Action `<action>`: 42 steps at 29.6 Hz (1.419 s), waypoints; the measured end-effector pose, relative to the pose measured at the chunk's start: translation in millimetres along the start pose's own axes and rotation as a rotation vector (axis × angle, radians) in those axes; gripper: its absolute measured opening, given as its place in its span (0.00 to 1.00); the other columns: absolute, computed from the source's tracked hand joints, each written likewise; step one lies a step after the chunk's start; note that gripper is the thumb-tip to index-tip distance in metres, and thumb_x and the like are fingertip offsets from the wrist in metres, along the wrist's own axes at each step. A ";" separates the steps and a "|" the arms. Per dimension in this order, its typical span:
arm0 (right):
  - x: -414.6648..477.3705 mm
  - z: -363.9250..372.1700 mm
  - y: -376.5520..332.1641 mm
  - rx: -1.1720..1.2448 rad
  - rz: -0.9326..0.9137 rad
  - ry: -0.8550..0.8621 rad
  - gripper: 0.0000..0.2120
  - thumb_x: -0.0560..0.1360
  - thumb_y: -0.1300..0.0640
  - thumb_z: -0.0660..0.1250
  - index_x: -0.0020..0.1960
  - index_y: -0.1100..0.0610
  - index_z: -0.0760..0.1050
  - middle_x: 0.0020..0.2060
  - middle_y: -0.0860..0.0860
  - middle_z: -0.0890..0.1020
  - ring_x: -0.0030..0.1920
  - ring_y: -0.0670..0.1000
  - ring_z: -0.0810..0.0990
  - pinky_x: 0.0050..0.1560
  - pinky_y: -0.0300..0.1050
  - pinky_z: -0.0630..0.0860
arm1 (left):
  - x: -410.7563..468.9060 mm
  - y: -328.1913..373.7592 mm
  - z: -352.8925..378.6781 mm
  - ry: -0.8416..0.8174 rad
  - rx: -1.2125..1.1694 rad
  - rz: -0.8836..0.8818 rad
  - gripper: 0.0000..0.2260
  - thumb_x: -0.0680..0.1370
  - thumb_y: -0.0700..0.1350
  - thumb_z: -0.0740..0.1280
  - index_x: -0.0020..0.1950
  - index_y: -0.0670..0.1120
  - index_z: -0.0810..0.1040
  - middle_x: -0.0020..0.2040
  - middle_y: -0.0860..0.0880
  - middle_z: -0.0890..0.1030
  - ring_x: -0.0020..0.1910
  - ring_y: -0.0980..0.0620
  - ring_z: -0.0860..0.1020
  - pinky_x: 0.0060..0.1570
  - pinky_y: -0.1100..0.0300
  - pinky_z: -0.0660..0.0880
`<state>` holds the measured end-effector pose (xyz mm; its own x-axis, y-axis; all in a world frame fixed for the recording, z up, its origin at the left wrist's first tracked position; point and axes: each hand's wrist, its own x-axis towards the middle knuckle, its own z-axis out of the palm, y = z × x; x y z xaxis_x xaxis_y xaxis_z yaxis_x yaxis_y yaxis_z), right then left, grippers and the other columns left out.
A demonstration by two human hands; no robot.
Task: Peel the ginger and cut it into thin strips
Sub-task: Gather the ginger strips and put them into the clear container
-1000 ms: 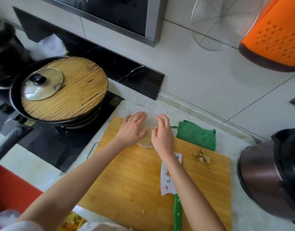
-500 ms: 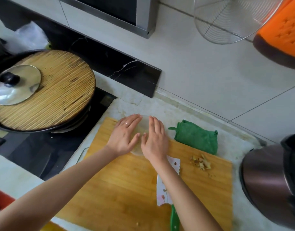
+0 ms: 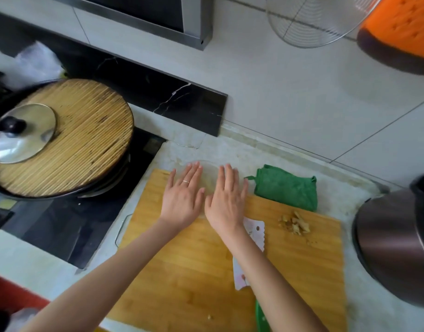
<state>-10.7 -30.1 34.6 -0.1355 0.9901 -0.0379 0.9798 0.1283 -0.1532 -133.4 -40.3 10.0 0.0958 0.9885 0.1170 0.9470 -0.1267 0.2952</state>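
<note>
- Left hand [image 3: 182, 200], right hand [image 3: 226, 202]: cupped a second ago, now flat, fingers straight, over a clear dish [image 3: 207, 172], possibly glass.
- Knife [image 3: 254, 232] lies idle; cutting looks paused.

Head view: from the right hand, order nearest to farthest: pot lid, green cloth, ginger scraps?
1. Green cloth, just right of the right hand.
2. Ginger scraps, farther right on the cutting board.
3. Pot lid, far left on the bamboo mat.
</note>
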 end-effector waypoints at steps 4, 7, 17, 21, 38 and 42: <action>3.9 15.7 5.2 0.215 -0.107 0.024 0.33 0.73 0.50 0.43 0.77 0.56 0.54 0.77 0.52 0.54 0.77 0.53 0.52 0.74 0.48 0.54 | -0.1 0.1 3.1 0.072 -0.072 -0.039 0.28 0.80 0.53 0.51 0.73 0.35 0.64 0.74 0.35 0.63 0.75 0.39 0.59 0.74 0.43 0.55; 5.3 19.8 5.1 0.244 -0.078 0.073 0.32 0.72 0.52 0.46 0.76 0.57 0.58 0.76 0.52 0.58 0.76 0.54 0.55 0.71 0.42 0.54 | -0.5 -4.0 8.8 0.079 -0.099 -0.046 0.28 0.80 0.52 0.51 0.72 0.32 0.65 0.73 0.33 0.65 0.74 0.37 0.62 0.73 0.44 0.57; -0.6 12.9 9.4 0.800 0.228 0.093 0.31 0.75 0.58 0.64 0.75 0.54 0.55 0.75 0.50 0.58 0.69 0.42 0.63 0.51 0.21 0.65 | -3.8 4.0 3.5 0.316 -0.415 -0.264 0.22 0.77 0.47 0.61 0.70 0.45 0.65 0.67 0.43 0.61 0.66 0.42 0.64 0.64 0.51 0.64; 8.8 10.3 10.5 0.791 0.435 -0.025 0.22 0.79 0.50 0.60 0.70 0.57 0.63 0.49 0.50 0.80 0.43 0.49 0.78 0.33 0.34 0.68 | -10.3 21.6 -2.1 0.144 -0.821 -0.601 0.26 0.80 0.42 0.61 0.75 0.44 0.56 0.73 0.45 0.62 0.70 0.45 0.65 0.65 0.54 0.67; 78.1 0.7 39.5 0.719 0.456 -0.110 0.31 0.81 0.52 0.57 0.78 0.56 0.45 0.67 0.58 0.72 0.58 0.60 0.77 0.49 0.48 0.73 | 92.3 6.4 4.6 -0.242 -0.681 -0.564 0.30 0.82 0.42 0.59 0.79 0.43 0.46 0.72 0.39 0.68 0.69 0.41 0.68 0.64 0.53 0.67; 62.4 -7.8 32.8 0.731 0.501 0.001 0.31 0.81 0.52 0.57 0.77 0.59 0.47 0.72 0.60 0.61 0.63 0.60 0.73 0.57 0.48 0.70 | 80.8 7.0 -2.9 -0.174 -0.694 -0.557 0.30 0.82 0.45 0.59 0.79 0.41 0.47 0.77 0.39 0.58 0.75 0.42 0.59 0.72 0.51 0.59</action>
<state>14.1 36.4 35.0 0.2847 0.9201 -0.2689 0.5848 -0.3890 -0.7118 -120.0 38.4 24.3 -0.2226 0.9128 -0.3424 0.4776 0.4083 0.7779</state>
